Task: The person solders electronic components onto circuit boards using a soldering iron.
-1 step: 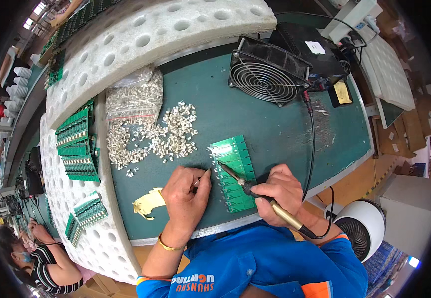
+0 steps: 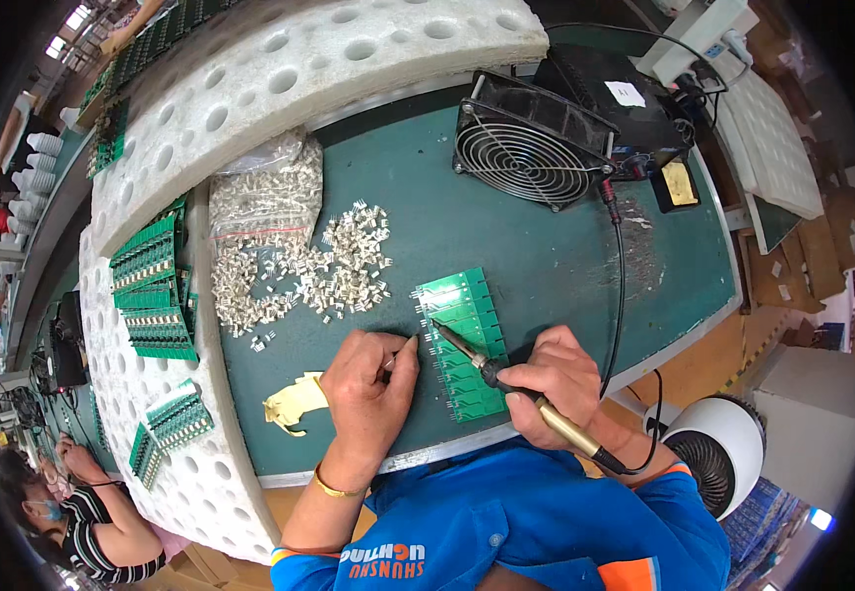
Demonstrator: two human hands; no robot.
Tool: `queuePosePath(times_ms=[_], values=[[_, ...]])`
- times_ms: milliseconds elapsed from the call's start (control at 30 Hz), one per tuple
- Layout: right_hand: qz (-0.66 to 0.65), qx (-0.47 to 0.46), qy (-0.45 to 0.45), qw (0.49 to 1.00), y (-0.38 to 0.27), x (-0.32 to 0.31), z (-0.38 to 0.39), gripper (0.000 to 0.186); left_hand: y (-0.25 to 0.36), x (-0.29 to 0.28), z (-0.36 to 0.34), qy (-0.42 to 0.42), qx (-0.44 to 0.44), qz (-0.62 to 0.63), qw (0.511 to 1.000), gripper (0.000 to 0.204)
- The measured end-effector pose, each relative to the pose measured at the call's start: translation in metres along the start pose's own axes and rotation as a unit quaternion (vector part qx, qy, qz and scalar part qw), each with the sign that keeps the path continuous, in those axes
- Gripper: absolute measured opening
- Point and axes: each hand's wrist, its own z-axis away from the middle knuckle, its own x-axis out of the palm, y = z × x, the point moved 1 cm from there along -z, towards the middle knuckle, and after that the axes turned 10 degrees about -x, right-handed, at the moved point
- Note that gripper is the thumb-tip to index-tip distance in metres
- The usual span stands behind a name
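Observation:
A green circuit board panel (image 2: 467, 340) lies on the green work surface, with small white connectors and their pins along its left edge. My right hand (image 2: 556, 384) is closed around a soldering iron (image 2: 558, 422) with a brass-coloured handle. Its tip reaches the board's upper left part, near the row of pins. Beside the board's left edge my left hand (image 2: 373, 379) rests with thumb and fingers pinched together; whatever they hold is too small to make out. A crumpled yellow piece (image 2: 295, 402) lies just left of this hand.
Loose white connectors (image 2: 339, 266) are heaped beside a clear bag (image 2: 268, 192) of more. White foam blocks (image 2: 240, 414) border the left and back, bearing finished-looking green boards (image 2: 157, 286). A black fan (image 2: 531, 148) stands at back right; the iron's cable (image 2: 619, 286) hangs nearby. A co-worker (image 2: 102, 512) sits far left.

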Motion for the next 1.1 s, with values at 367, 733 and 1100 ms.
queuePosePath(times_ms=[367, 733, 1100], values=[[0.004, -0.005, -0.005, 1.000, -0.0043, -0.0015, -0.0032, 0.020, -0.0048, -0.0018, 0.0026, -0.023, -0.010, 0.007, 1.000, 0.012], [0.016, -0.022, -0.010, 1.000, -0.0059, 0.0007, 0.0000, 0.020, -0.0047, 0.0008, 0.0011, -0.005, -0.004, 0.000, 1.000, 0.013], [0.037, -0.030, 0.006, 0.999, -0.0075, 0.0001, 0.0028, 0.021, -0.0042, -0.0010, 0.0023, -0.007, -0.009, 0.014, 1.000, 0.015]])
